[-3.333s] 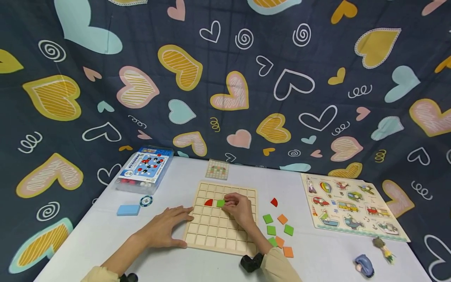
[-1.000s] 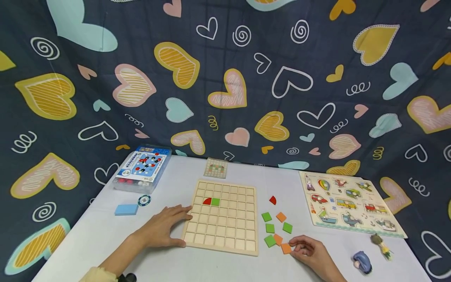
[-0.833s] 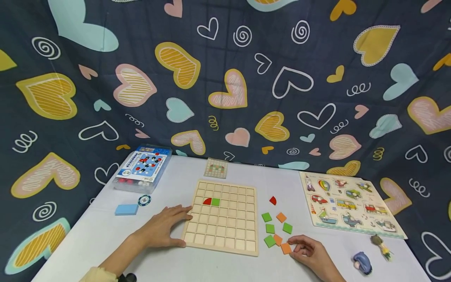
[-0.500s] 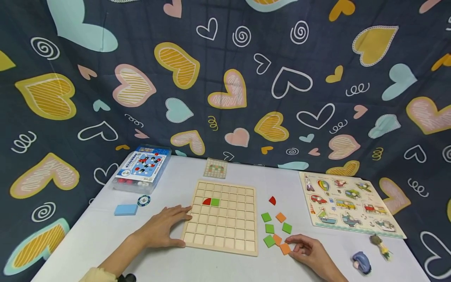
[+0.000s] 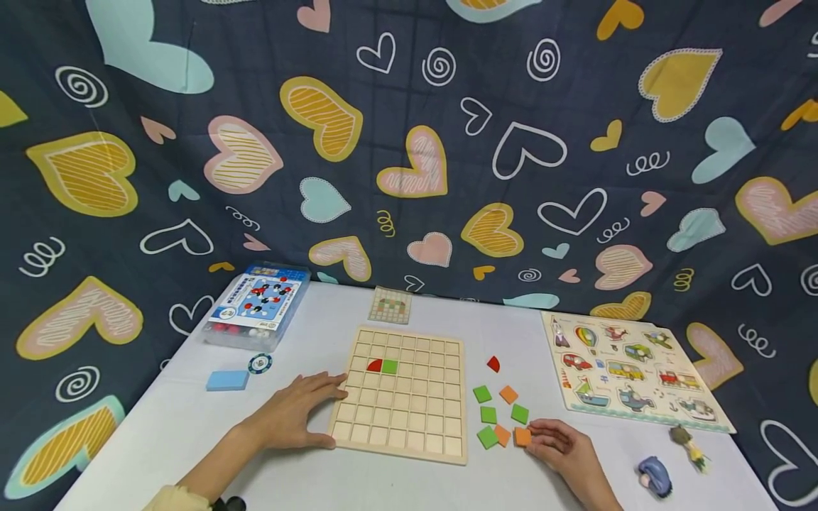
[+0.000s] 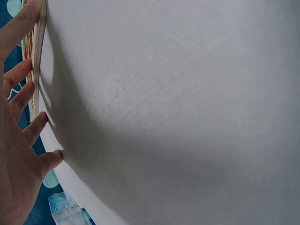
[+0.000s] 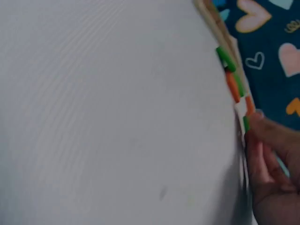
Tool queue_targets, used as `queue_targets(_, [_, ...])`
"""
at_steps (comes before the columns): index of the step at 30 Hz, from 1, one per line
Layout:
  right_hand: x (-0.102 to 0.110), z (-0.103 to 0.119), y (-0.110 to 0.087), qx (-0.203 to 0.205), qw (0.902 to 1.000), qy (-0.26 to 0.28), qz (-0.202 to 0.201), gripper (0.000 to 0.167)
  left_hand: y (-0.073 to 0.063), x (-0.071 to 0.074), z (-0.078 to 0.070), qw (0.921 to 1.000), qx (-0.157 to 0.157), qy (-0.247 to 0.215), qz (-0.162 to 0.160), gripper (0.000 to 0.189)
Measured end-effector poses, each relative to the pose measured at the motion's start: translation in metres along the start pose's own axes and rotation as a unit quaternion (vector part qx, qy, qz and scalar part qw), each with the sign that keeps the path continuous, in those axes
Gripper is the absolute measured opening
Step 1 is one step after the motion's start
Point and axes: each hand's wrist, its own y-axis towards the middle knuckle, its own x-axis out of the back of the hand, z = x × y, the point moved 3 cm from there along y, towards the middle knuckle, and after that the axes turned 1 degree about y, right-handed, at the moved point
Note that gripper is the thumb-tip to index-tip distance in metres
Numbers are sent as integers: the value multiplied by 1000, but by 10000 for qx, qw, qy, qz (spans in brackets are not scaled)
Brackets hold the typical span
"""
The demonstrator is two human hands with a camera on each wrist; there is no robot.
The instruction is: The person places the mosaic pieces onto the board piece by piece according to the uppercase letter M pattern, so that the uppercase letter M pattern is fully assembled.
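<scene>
A wooden grid board [image 5: 399, 453] lies mid-table; a red quarter-circle piece [image 5: 375, 365] and a green square tile [image 5: 389, 367] sit side by side in its cells. My left hand [image 5: 297, 411] rests along the board's left edge, fingers spread and relaxed; the left wrist view shows its fingertips against the board's side [image 6: 38, 56]. To the right of the board, my right hand [image 5: 569, 454] pinches an orange square tile [image 5: 522, 436] between thumb and fingertips. Several green tiles [image 5: 488, 414], two other orange tiles [image 5: 508, 394] and a red quarter-circle [image 5: 493, 364] lie beside it.
A small pattern card [image 5: 390, 306] lies behind the board. At left are a clear plastic box [image 5: 258, 305], a blue block [image 5: 227, 381] and a round chip [image 5: 260, 363]. On the right are a picture puzzle board [image 5: 633, 372] and two small figurines [image 5: 655, 475].
The right hand has set the green tile into the board beside the red piece and moved right to the loose tiles. The orange tile in its fingers has just shifted. The left hand stays put.
</scene>
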Motion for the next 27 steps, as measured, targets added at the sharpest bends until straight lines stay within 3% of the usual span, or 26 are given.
queue_targets(3, [-4,4,3,-233,9984,-89,-498,37,0,0,0,10000,-21,-6,-24,72])
queue_targets(7, [-9,13,6,-278,9972,-163,-680,37,-1,-1,1,10000,-15,5,-39,72])
queue_targets(18, [-20,34,20,17,9986,173,-494,38,0,-1,2,10000,-14,8,-56,73])
queue_targets(27, [-45,48,41,264,9985,368,-300,35,0,-2,3,10000,19,54,-16,73])
